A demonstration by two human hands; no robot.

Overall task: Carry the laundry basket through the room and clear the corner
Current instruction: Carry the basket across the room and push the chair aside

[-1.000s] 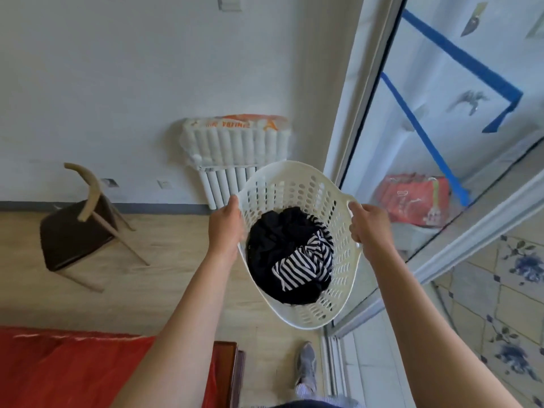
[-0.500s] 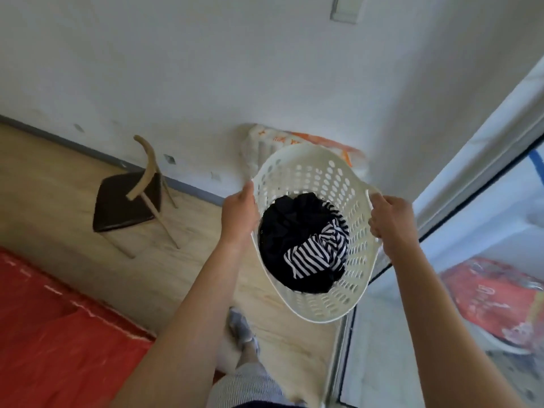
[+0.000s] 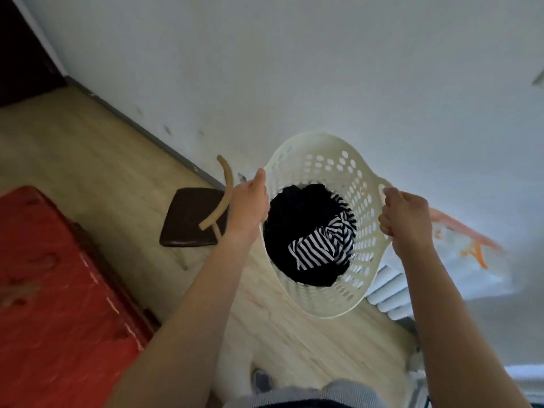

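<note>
Laundry basket (image 3: 329, 301), white and perforated, hangs in the air in front of the person, carried by nothing but the two hands and tilted so its open mouth faces the camera. It sits above the pale wood floor (image 3: 97, 148), close to the white wall (image 3: 323, 69), with the dark-seated chair (image 3: 191, 216) just beside its left side and a white radiator (image 3: 388, 293) low behind its right side.

The likeliest trouble, judging from the layout, is a knock: the chair's curved backrest stands right next to the left forearm, and a swing of the basket toward that side could catch it. The red bed cover (image 3: 59, 290) narrows the walkway at lower left, so a foot or hip could clip its corner. The tilt is a lesser risk; the dark clothes (image 3: 294, 231) and the striped garment (image 3: 323, 245) lie deep in the bottom, yet a steeper tip might spill them.

The left hand (image 3: 248, 206) is closed over the basket's left rim, thumb on the inner edge. The right hand (image 3: 404, 220) is curled tight through the handle slot on the right rim, fingers (image 3: 385, 228) wrapped around the bar.
</note>
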